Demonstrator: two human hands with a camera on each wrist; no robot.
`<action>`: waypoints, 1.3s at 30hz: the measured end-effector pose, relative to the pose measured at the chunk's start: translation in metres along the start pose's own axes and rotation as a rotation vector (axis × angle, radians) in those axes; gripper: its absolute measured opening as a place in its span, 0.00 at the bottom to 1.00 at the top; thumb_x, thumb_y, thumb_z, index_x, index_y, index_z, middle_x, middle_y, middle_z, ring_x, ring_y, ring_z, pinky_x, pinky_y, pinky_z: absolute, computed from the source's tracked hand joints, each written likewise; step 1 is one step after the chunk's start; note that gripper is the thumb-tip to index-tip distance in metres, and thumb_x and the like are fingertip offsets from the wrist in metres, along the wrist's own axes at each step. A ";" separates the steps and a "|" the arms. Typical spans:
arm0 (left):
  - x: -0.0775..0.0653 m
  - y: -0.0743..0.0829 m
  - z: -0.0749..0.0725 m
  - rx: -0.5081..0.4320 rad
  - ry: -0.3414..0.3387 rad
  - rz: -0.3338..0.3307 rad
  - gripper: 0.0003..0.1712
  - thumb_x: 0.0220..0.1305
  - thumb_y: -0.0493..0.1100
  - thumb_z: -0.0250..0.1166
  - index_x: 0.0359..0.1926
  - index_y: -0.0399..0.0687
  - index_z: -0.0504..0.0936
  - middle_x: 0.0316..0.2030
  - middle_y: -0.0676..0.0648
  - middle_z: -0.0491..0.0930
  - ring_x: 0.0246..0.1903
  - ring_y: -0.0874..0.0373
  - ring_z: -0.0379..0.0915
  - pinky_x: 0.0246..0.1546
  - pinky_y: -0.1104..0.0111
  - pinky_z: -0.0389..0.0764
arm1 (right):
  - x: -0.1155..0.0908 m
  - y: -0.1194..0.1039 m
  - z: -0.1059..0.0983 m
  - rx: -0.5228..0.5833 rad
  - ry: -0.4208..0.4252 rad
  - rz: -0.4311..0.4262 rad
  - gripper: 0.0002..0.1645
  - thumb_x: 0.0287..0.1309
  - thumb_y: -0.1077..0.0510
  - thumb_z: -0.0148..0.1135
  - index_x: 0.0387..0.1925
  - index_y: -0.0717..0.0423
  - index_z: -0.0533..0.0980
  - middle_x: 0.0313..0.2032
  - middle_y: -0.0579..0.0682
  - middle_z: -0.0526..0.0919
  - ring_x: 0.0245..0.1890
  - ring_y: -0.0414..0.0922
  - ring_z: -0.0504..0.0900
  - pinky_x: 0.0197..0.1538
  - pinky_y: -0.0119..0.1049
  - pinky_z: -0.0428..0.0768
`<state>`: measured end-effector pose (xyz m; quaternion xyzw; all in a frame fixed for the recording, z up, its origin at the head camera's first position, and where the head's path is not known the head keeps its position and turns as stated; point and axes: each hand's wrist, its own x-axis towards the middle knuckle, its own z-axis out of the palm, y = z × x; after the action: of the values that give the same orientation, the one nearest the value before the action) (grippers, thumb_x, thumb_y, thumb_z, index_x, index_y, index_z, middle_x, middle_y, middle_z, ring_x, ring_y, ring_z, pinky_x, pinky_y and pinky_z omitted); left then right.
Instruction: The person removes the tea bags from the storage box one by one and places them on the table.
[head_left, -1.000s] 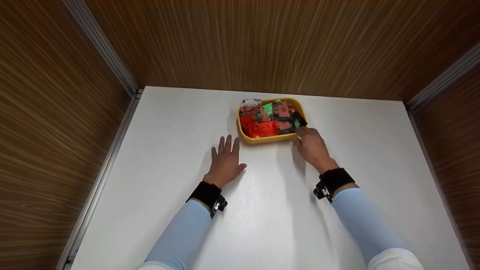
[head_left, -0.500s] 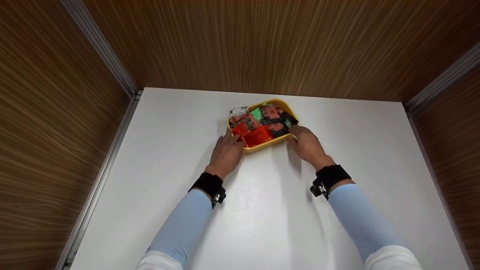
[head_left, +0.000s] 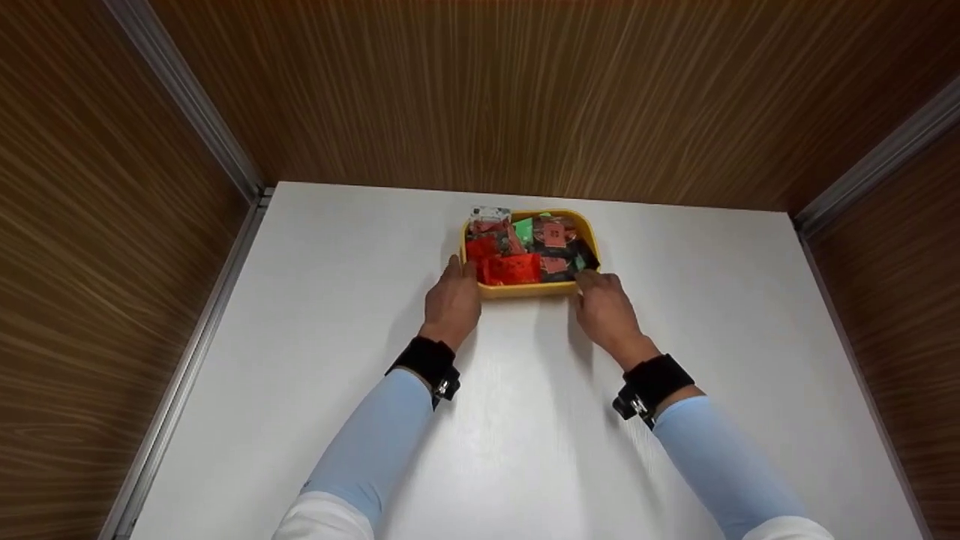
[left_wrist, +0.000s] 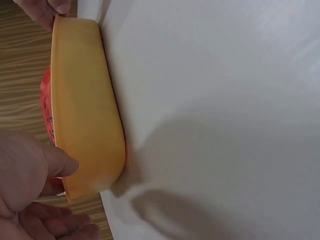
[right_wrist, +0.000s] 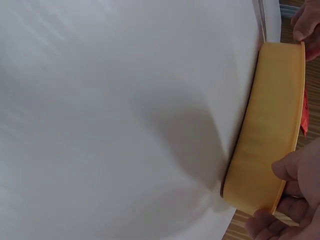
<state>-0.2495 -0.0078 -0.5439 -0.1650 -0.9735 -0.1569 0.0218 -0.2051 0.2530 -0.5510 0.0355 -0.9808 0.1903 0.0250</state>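
Observation:
A yellow plastic basket (head_left: 525, 290) stands on the white table, filled with several small packets. A red packet (head_left: 511, 268) lies at its front, with dark packets bearing pink labels (head_left: 555, 235) on the right and a green packet (head_left: 523, 232) behind. My left hand (head_left: 453, 304) grips the front left corner; in the left wrist view its thumb presses the outer wall (left_wrist: 87, 105) while a finger goes over the rim. My right hand (head_left: 606, 311) pinches the front right corner, thumb outside, as the right wrist view shows. The basket's underside is hidden.
The white table (head_left: 517, 435) spreads out in front of the basket. Brown wood-grain panels (head_left: 480, 97) close it in at the back and both sides, with metal strips (head_left: 180, 97) along the corners.
My left hand moved from flat on the table to the basket's left corner. The basket shifted left, turned at an angle, then straightened, with my right hand staying on its corner.

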 end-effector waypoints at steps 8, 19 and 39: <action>0.006 0.025 0.010 -0.100 -0.109 0.043 0.36 0.75 0.34 0.58 0.77 0.23 0.57 0.76 0.19 0.54 0.73 0.37 0.67 0.54 0.58 0.85 | -0.005 0.006 -0.004 -0.102 0.012 0.019 0.28 0.75 0.61 0.57 0.69 0.74 0.70 0.68 0.71 0.74 0.65 0.69 0.73 0.66 0.61 0.76; 0.031 0.024 0.013 -0.141 -0.183 0.044 0.40 0.74 0.35 0.59 0.80 0.30 0.54 0.80 0.25 0.49 0.74 0.36 0.63 0.63 0.53 0.80 | 0.036 0.006 -0.035 -0.071 0.123 0.131 0.17 0.66 0.61 0.59 0.50 0.68 0.84 0.43 0.66 0.87 0.44 0.64 0.85 0.47 0.62 0.81; 0.029 0.032 -0.011 -0.348 -0.269 -0.077 0.45 0.76 0.40 0.60 0.85 0.44 0.47 0.83 0.34 0.45 0.82 0.40 0.45 0.77 0.54 0.63 | 0.070 -0.013 -0.033 0.244 0.160 0.230 0.14 0.72 0.56 0.58 0.47 0.59 0.86 0.43 0.57 0.90 0.50 0.58 0.83 0.63 0.61 0.67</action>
<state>-0.2665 0.0265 -0.5215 -0.1485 -0.9315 -0.2997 -0.1429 -0.2727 0.2494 -0.5111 -0.0894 -0.9429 0.3115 0.0767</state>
